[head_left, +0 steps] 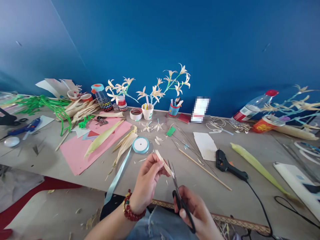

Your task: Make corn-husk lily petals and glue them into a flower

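My left hand [151, 178] pinches a folded strip of pale corn husk [163, 162] between thumb and fingers, above the table's front part. In my right hand [191, 210] are black-handled scissors [179, 195], fingers through the loops. Their blades point up and stand slightly apart at the husk strip's lower end; whether they touch it I cannot tell. Just beyond my left hand lies a spool of light blue ribbon [140, 145], its loose end trailing to the table edge. Small cut husk petals [158, 140] are scattered past the hands.
Husk flowers stand in a paper cup [147, 111] at the back. A black glue gun [230, 166] with a cord lies right, near a wooden stick [205, 169] and a green husk [257, 165]. Pink paper [75, 150] lies left. A bottle [252, 106] leans at the back right.
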The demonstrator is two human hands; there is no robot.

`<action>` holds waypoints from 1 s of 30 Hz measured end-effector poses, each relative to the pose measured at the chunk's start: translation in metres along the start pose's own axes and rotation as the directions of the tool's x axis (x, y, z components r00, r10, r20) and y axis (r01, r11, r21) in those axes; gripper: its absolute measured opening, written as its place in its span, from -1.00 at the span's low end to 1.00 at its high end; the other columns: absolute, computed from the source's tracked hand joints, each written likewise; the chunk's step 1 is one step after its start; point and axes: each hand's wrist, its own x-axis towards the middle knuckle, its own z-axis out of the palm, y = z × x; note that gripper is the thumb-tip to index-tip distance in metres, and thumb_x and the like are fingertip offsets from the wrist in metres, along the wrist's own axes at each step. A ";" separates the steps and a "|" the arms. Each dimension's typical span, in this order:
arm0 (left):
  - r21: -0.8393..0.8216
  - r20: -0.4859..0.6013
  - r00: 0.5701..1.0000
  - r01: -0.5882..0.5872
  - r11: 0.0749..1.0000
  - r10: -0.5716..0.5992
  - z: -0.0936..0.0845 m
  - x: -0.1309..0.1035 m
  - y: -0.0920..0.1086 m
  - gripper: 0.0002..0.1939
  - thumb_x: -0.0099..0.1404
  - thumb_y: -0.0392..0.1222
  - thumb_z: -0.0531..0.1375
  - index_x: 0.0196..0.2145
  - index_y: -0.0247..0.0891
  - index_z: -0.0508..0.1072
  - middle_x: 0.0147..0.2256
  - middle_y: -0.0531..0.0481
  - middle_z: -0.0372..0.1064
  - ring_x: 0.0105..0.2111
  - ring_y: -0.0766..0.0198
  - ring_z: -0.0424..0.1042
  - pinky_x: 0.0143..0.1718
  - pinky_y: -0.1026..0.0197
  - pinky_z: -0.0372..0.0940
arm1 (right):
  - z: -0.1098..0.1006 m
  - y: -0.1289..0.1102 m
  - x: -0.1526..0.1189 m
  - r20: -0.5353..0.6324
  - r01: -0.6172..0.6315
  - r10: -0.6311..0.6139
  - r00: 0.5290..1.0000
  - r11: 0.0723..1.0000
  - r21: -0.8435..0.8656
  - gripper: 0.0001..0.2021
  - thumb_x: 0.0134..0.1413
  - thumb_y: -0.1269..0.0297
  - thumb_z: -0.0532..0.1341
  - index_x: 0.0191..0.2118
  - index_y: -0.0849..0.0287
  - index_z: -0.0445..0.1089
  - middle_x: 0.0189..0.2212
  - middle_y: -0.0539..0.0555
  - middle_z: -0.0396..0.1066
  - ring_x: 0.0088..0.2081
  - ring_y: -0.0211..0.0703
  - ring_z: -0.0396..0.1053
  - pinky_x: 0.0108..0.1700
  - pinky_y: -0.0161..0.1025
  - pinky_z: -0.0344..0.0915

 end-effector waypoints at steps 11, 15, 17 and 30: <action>-0.027 -0.017 1.000 0.024 0.999 -0.024 0.001 0.003 -0.002 -0.83 0.29 -0.22 0.24 -0.42 -0.25 0.33 -0.43 0.07 0.33 -0.44 0.34 0.34 -0.31 0.23 0.32 | -0.002 -0.001 0.002 -0.029 0.005 -0.006 1.000 0.999 -0.047 -0.51 0.07 -0.28 0.17 -0.41 0.12 0.24 -0.55 -0.06 0.20 -0.52 -0.25 0.12 -0.50 -0.33 0.06; -0.019 -0.026 0.999 0.037 0.999 -0.037 0.002 0.002 -0.001 -0.83 0.27 -0.21 0.26 -0.42 -0.24 0.33 -0.44 0.07 0.32 -0.44 0.33 0.34 -0.32 0.23 0.31 | -0.004 0.002 0.000 -0.078 0.015 -0.025 0.997 0.993 -0.120 -0.54 0.11 -0.21 0.18 -0.47 0.11 0.21 -0.60 -0.07 0.21 -0.55 -0.26 0.13 -0.52 -0.34 0.07; -0.023 -0.020 0.999 0.032 0.999 -0.032 0.003 0.000 0.000 -0.83 0.28 -0.21 0.26 -0.42 -0.24 0.34 -0.43 0.07 0.33 -0.44 0.33 0.35 -0.32 0.23 0.31 | -0.004 0.003 -0.001 -0.101 0.031 -0.039 0.994 0.997 -0.077 -0.55 0.12 -0.18 0.21 -0.48 0.12 0.23 -0.62 -0.06 0.23 -0.56 -0.26 0.15 -0.52 -0.34 0.09; -0.059 -0.078 0.997 -0.014 0.998 0.009 -0.005 -0.029 -0.020 -0.85 0.26 -0.21 0.33 -0.39 -0.26 0.42 -0.31 0.02 0.33 -0.33 0.34 0.31 -0.17 0.25 0.24 | 0.025 -0.034 0.028 -0.511 0.210 0.065 0.857 0.862 0.462 -0.72 -0.04 0.15 0.44 -0.32 0.12 0.36 -0.52 -0.10 0.33 -0.66 -0.40 0.14 -0.64 -0.41 0.15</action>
